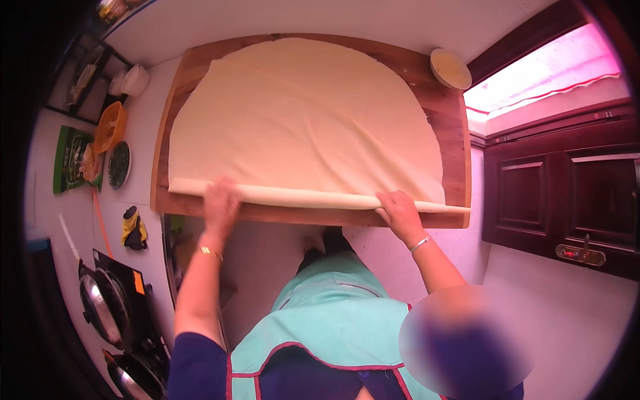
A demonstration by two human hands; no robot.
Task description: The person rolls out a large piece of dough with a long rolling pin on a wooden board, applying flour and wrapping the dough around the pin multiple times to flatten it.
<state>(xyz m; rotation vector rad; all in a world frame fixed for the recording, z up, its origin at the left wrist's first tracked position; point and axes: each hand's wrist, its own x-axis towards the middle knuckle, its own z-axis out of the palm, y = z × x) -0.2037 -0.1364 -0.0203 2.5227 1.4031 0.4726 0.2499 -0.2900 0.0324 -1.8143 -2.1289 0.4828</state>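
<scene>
A broad, thin sheet of pale dough covers most of a wooden board, with soft creases running across its middle and right. Along the board's near edge its front border is wrapped around a long rolling pin, whose bare, tapered end sticks out at the right. My left hand lies over the left part of the roll, its fingers smeared by motion. Further right, my right hand curls its fingers over the roll, thumb on the near side.
A pale bowl stands at the board's far right corner. On the left are an orange basket, a dark round dish, a green bag and lidded pans on a black stove. Dark red cabinet doors stand at right.
</scene>
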